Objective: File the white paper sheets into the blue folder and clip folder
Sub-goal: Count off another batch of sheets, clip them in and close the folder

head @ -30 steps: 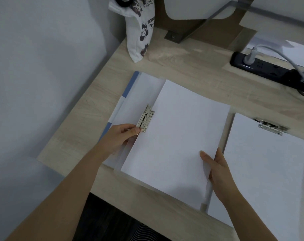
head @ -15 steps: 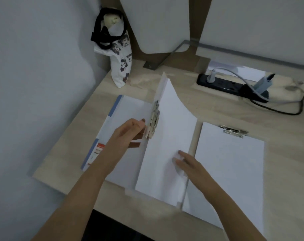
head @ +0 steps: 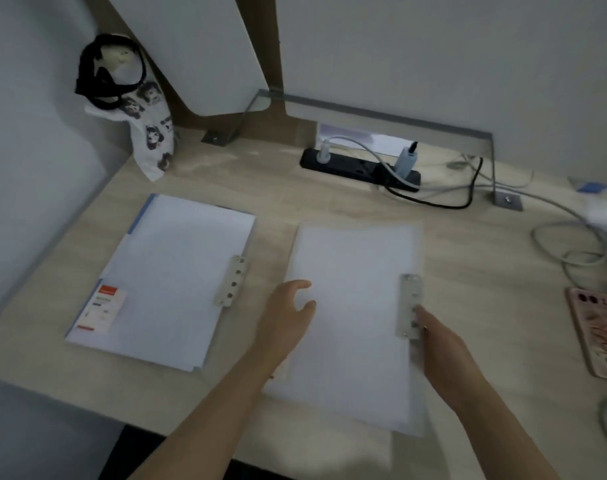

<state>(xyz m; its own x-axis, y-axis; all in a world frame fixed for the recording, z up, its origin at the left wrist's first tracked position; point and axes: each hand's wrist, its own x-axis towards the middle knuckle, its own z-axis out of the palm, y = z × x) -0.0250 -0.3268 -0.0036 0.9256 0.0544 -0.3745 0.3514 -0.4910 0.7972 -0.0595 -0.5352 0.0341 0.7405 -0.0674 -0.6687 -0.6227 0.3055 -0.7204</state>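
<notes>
The blue folder (head: 163, 282) lies closed on the left of the desk, with a red-and-white label at its near left corner and a metal clip strip (head: 232, 280) along its right edge. To its right lies the clip folder (head: 354, 317) with white paper on top and its metal clip (head: 410, 306) on the right edge. My left hand (head: 288, 313) rests on the sheet's left edge, fingers loosely spread. My right hand (head: 440, 348) reaches the near end of the clip with its fingertips; motion blur hides the exact contact.
A printed white bag (head: 146, 133) with black straps stands at the back left. A black power strip (head: 361, 166) with plugs and cables runs along the back. A pink phone (head: 600, 330) lies at the right edge, beside loose grey cables (head: 579, 244).
The blue folder's cover has closed over the sheets. Both hands have left it and moved right onto the clip folder, whose clip now lies along the right edge instead of the top.
</notes>
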